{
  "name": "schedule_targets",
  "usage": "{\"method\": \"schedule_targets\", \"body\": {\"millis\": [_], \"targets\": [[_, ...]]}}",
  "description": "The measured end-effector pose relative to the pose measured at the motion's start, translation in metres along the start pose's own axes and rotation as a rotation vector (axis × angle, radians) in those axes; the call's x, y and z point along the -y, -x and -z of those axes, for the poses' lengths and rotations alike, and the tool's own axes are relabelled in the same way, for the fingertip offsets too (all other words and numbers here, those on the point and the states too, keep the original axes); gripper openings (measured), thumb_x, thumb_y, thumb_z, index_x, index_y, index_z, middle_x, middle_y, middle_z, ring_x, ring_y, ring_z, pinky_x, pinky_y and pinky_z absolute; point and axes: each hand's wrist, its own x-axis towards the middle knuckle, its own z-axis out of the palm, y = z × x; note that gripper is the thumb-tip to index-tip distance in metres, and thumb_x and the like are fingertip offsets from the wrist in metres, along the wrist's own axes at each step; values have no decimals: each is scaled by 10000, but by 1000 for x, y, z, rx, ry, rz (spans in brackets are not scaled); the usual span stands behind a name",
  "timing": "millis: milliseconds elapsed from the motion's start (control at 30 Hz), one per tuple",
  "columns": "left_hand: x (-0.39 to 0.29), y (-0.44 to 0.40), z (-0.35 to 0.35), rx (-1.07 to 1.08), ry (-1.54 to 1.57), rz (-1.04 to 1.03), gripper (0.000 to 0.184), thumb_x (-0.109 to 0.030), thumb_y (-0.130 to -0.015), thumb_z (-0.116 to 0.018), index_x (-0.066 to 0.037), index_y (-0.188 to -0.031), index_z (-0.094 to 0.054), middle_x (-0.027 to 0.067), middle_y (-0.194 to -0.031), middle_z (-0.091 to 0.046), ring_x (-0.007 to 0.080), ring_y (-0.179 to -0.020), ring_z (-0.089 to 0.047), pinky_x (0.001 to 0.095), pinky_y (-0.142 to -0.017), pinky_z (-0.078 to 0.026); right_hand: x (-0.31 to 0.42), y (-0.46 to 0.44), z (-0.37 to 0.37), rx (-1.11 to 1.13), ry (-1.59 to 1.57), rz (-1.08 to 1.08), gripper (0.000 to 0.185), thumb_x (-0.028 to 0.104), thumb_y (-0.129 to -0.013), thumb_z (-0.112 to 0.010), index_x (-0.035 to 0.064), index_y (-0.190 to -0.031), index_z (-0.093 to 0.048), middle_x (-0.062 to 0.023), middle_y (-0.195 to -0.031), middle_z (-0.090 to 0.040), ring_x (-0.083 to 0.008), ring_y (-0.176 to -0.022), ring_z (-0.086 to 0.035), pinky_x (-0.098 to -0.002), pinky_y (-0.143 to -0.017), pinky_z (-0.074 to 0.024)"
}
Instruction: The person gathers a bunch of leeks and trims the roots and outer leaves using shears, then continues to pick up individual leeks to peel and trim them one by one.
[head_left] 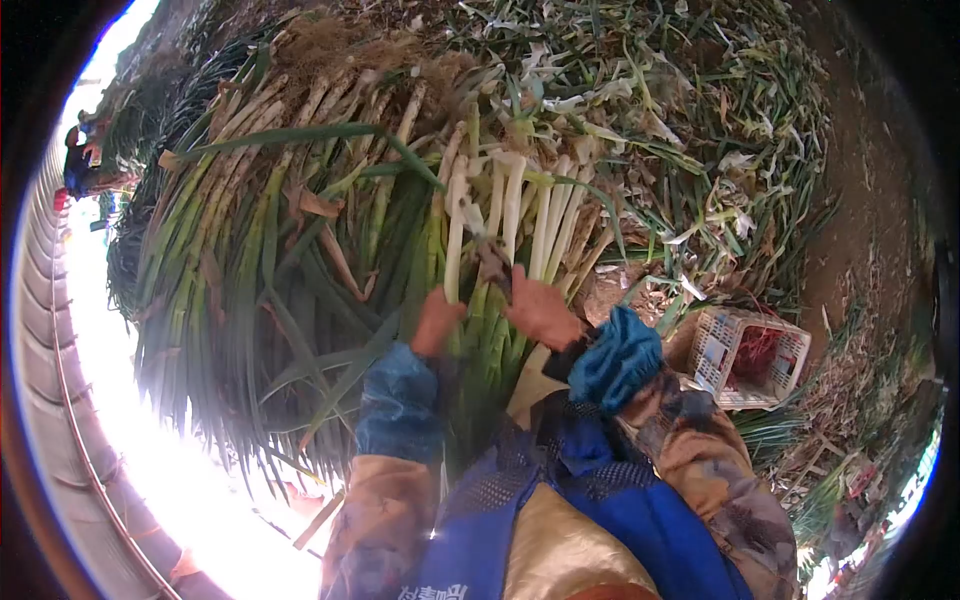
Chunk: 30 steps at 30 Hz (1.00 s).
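My left hand is closed round a long green onion, whose white stalk points up and away from me. Close by on the right, my right hand is closed, its thumb pointing up. At its fingers is a blurred brownish strip that looks like peeled outer leaf. Beneath and between both hands lie several peeled green onions, white ends away from me and green leaves toward my body. To the left spreads a thick layer of unpeeled green onions with brown roots at the far end.
A heap of stripped leaves covers the far right. On the right a white plastic crate lies tipped, with reddish strings inside. Bare brown ground borders the heap. Another person is at the far left edge.
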Motion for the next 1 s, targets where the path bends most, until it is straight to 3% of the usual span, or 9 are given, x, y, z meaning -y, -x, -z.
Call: {"method": "schedule_targets", "body": {"millis": [133,200,267,367,467,567,667,767,1000], "targets": [[15,26,-13,-113,-55,-27,352,-103,-669,-624,26,-977,-512,205,-866,-609,346,-831,-605,417,-733,-455,4,-1,8,23,3,-65,371,182,-783,-544,-45,-1011,-362,-258,-716,-575,-434,-739,-596,-512,-620,-466],[29,23,-16,-107,-79,-53,359,-129,-673,-641,17,-971,-505,224,-884,-606,389,-850,-595,436,-736,-451,13,28,13,35,-21,-31,389,170,-775,-552,-54,-1032,-365,-258,-727,-576,-443,-747,-590,-506,-634,-467],[35,23,-19,-129,-129,-32,371,-141,-674,-651,9,-977,-498,232,-894,-605,402,-862,-587,444,-737,-449,23,57,12,42,-43,25,393,154,-765,-558,-62,-1041,-380,-260,-742,-576,-459,-764,-580,-497,-661,-467],[32,29,-25,-151,-152,4,385,-152,-673,-657,1,-983,-490,236,-894,-604,407,-867,-583,450,-735,-447,7,49,-12,-16,-17,90,502,282,-769,-561,-50,-1100,-379,-241,-761,-584,-420,-746,-582,-502,-639,-456],[27,33,-23,-147,-163,14,395,-156,-665,-662,-3,-986,-490,237,-893,-605,408,-868,-582,451,-733,-447,15,5,-5,-34,55,-68,411,256,-777,-545,-37,-1028,-403,-232,-728,-585,-422,-709,-580,-508,-613,-455],[9,44,-19,-131,-181,36,407,-155,-651,-667,-7,-987,-492,236,-897,-606,410,-870,-581,452,-735,-446,-2,-40,-10,-207,30,7,338,235,-783,-535,-21,-961,-404,-229,-702,-583,-420,-671,-581,-507,-591,-457],[4,48,-19,-141,-161,26,405,-155,-646,-657,-7,-987,-494,237,-900,-605,412,-870,-578,453,-736,-443,-7,-42,-9,-169,-1,14,312,228,-787,-528,-15,-931,-396,-233,-711,-587,-421,-678,-583,-506,-596,-460],[19,36,-22,-171,-165,16,393,-150,-665,-627,-12,-1006,-488,238,-896,-605,417,-874,-575,460,-737,-437,24,4,17,54,-19,-54,374,231,-788,-535,-44,-1000,-396,-245,-726,-585,-425,-714,-581,-499,-620,-460],[-48,31,-2,-233,-192,-152,359,-124,-736,-558,-40,-1065,-444,260,-885,-599,425,-882,-573,484,-746,-435,16,61,33,-34,-107,58,579,272,-787,-569,-97,-1167,-334,-280,-758,-558,-432,-746,-567,-480,-629,-451]]}}
